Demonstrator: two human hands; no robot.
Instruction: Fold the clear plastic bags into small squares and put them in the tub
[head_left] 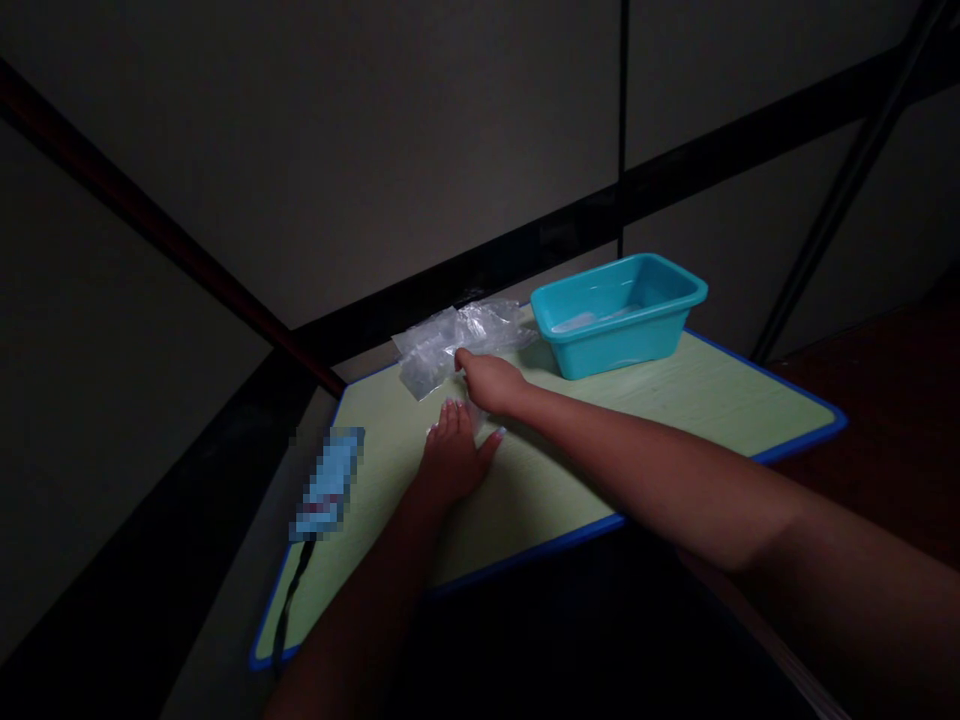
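Note:
My left hand (456, 455) lies flat on the pale green table, palm down, its thumb spread to the right. Just beyond it, my right hand (491, 383) is closed with the fingers curled; whatever it may hold is hidden by the hand. A small patch of clear, whitish plastic (475, 414) shows between the two hands, partly covered by them. Crumpled clear plastic bags (480, 325) lie just behind my right hand.
A turquoise plastic basin (619, 343) stands at the back right, with whitish pieces inside. On the left lies a blurred light-blue object (330, 485) with a black strap (289, 600). The table (555, 510) has a blue rim; a wall rises behind it.

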